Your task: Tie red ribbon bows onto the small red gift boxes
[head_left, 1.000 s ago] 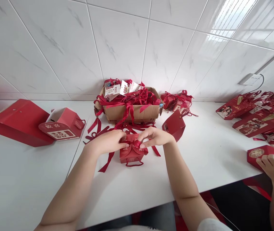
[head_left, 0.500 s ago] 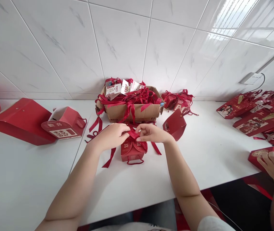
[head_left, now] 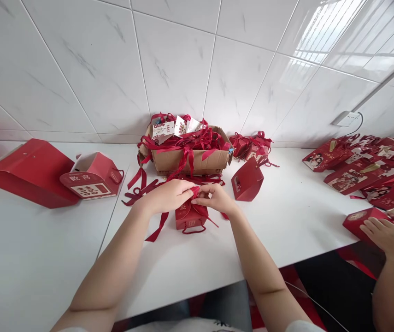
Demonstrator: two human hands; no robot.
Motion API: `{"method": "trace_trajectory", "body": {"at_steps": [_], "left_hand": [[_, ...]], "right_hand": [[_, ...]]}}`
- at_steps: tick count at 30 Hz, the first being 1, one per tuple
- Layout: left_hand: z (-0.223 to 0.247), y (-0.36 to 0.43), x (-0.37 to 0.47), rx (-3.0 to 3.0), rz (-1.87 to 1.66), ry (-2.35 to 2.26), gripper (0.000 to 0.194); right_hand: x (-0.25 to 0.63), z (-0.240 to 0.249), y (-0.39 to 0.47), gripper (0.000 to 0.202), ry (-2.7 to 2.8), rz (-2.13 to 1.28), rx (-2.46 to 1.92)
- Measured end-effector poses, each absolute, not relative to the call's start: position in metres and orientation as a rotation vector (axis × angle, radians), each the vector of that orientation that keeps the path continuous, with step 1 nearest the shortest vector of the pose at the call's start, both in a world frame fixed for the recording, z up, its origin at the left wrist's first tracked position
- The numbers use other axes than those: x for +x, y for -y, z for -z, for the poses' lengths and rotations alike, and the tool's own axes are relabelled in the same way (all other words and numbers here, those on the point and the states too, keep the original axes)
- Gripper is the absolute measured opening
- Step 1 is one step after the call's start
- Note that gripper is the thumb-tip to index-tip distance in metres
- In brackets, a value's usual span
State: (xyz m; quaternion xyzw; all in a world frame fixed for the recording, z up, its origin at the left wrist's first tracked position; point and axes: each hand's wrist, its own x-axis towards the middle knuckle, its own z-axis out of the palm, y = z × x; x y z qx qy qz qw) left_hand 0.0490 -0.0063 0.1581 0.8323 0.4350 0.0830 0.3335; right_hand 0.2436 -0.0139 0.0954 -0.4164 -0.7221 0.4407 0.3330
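Note:
A small red gift box (head_left: 190, 217) with a cord handle sits on the white table in front of me. A red ribbon (head_left: 194, 191) is bunched over its top, and a loose tail (head_left: 157, 229) trails to the left. My left hand (head_left: 172, 195) pinches the ribbon from the left. From the right, my right hand (head_left: 214, 198) grips the same ribbon with thumb and fingers close together. The fingers hide part of the box lid and the ribbon's folds.
Behind my hands stands a cardboard box (head_left: 197, 161) full of red ribbons and tags. Red boxes (head_left: 95, 177) stand at the left, and another box (head_left: 248, 180) at the right. Finished-looking gift boxes (head_left: 355, 170) crowd the far right, where a co-worker's hands (head_left: 388, 233) hold a red box.
The ribbon is bunched up higher between my fingers, and its right end now hangs across the box front. My right hand has shifted slightly left. The view has turned a little right.

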Motion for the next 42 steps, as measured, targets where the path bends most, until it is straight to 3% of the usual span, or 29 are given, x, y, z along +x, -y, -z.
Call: {"method": "trace_trajectory", "body": {"at_steps": [5, 26, 37, 42], "left_hand": [[-0.159, 0.007, 0.047, 2.224, -0.154, -1.096, 0.025], [-0.133, -0.012, 0.047, 2.246, 0.007, -1.163, 0.024], [-0.144, 0.000, 0.052, 2.353, -0.045, -1.214, 0.021], [-0.157, 0.011, 0.046, 2.340, -0.076, -1.120, 0.015]], "right_hand": [[0.240, -0.077, 0.020, 0.029, 1.712, -0.966, -1.037], [0.255, -0.072, 0.034, 0.029, 1.529, -1.290, -1.119], [0.250, -0.086, 0.040, 0.028, 1.369, -1.533, -1.069], [0.243, -0.092, 0.043, 0.021, 1.246, -1.472, -1.224]]}}
